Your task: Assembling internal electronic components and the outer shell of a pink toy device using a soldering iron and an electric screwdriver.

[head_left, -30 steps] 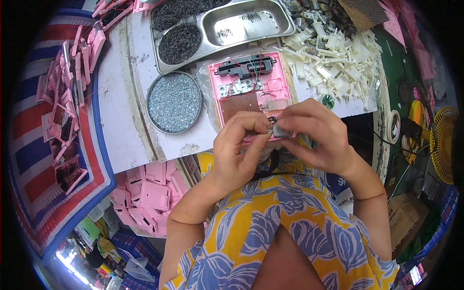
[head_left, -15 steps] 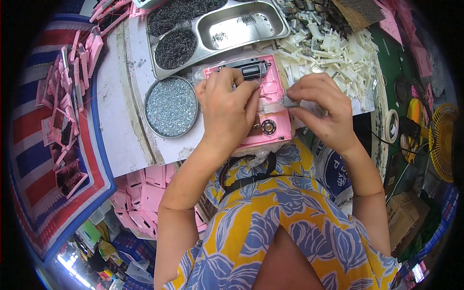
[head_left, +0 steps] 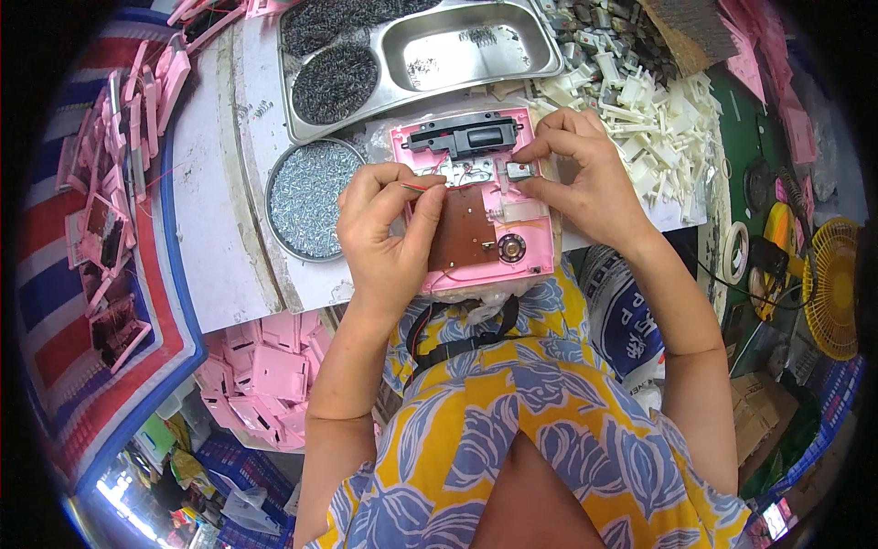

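A pink plastic casing (head_left: 540, 240) lies in front of me on a clear plastic bag. Inside it are a black plastic mechanism (head_left: 476, 137) along the far edge, a brown circuit board (head_left: 465, 229) and a small round metal part (head_left: 510, 247). My left hand (head_left: 389, 220) is closed at the casing's left side, thumb and forefinger pinching a thin red wire (head_left: 416, 188). On the right, my right hand (head_left: 590, 178) pinches a small grey metal-and-white part (head_left: 519, 171) over the casing's inner upper right. A flat white piece (head_left: 523, 211) sits just below it.
A round tin of small silver screws (head_left: 315, 197) stands left of the casing. Behind is a steel tray (head_left: 540, 64) with dark springs. White plastic parts (head_left: 663, 128) are heaped at the far right. Pink casings (head_left: 279, 371) are stacked at lower left; a yellow fan (head_left: 834, 288) is at right.
My right hand has moved up and left with the small part, from the casing's right edge to inside it. The left hand has shifted left, uncovering the black mechanism and circuit board.
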The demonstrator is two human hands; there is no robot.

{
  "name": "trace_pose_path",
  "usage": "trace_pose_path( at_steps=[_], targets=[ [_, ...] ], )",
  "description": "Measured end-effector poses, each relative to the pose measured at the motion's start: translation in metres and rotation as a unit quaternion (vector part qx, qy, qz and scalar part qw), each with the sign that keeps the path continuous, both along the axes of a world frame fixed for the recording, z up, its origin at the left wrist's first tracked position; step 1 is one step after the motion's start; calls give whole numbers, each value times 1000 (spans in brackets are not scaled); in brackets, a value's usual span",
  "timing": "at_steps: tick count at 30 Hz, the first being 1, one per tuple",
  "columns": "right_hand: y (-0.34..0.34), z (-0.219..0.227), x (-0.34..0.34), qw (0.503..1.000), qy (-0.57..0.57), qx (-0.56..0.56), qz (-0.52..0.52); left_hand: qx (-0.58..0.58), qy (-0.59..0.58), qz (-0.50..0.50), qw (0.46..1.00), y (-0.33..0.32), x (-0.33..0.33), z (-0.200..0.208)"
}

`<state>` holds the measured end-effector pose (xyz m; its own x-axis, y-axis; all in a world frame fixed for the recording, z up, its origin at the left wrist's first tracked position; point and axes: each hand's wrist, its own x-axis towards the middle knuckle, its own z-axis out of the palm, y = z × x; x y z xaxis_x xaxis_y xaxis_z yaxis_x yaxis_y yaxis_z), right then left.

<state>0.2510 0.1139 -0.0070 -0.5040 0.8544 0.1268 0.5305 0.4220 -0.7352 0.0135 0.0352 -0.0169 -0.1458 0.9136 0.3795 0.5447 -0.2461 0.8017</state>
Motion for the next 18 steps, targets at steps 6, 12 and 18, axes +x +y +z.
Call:
trace_pose_path(
  at_steps=[6, 12, 18],
  targets=[
    [4, 15, -4, 999, -43, 6, -5, -10, -25, 11, 1000, 5, 1, 5],
    [-16, 16, -31, 984, -34, 163, 57, 22, 9, -61, 998, 23, 3, 19],
    [-11, 4, -41, 982, -1, 183, 48, -42, -47, -110, 992, 24, -3, 25]
  ],
)
